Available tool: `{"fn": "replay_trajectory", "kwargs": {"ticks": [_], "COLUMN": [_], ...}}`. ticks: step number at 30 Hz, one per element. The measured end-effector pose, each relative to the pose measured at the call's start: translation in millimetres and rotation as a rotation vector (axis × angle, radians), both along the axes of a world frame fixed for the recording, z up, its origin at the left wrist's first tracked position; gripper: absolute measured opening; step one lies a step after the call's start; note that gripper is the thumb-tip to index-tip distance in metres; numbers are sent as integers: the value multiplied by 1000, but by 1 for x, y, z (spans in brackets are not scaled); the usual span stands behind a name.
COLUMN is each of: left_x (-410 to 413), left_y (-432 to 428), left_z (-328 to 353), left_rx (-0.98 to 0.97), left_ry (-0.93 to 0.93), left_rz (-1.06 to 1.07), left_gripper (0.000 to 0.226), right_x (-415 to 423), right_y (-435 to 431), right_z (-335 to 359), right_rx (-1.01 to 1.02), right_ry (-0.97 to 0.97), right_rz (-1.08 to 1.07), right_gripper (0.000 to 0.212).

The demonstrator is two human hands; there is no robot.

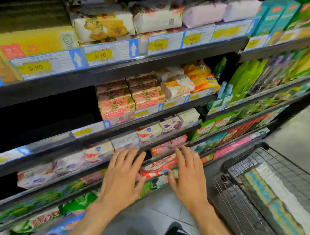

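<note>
The red pack (159, 167) is a long, flat, plastic-wrapped bundle with white lettering across its face and a white patch near its lower left end. It lies face up at the front of a low shelf (214, 161), its long side along the shelf edge, slanting up to the right. It is too blurred to read.
</note>
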State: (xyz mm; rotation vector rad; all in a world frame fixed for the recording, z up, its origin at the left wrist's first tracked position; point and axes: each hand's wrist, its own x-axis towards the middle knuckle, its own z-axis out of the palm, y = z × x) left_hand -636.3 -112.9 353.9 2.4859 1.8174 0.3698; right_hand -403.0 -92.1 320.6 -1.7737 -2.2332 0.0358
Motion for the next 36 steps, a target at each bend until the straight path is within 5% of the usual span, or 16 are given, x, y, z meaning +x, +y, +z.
{"fn": "replay_trajectory", "kwargs": {"ticks": [18,36], "left_x": [298,498], "left_y": [62,115], "left_z": [-35,-73], "left_rx": [-217,-306], "left_ry": [67,168], "left_rz": [-373,-558], "left_gripper": [68,65], "right_x": [281,421], "right_y": [-83,-82], "right_z": [-41,-89], "right_rx": [-158,-345], "right_ry": [123,291], "right_rz": [-779,-1013], "right_gripper": [76,81]}}
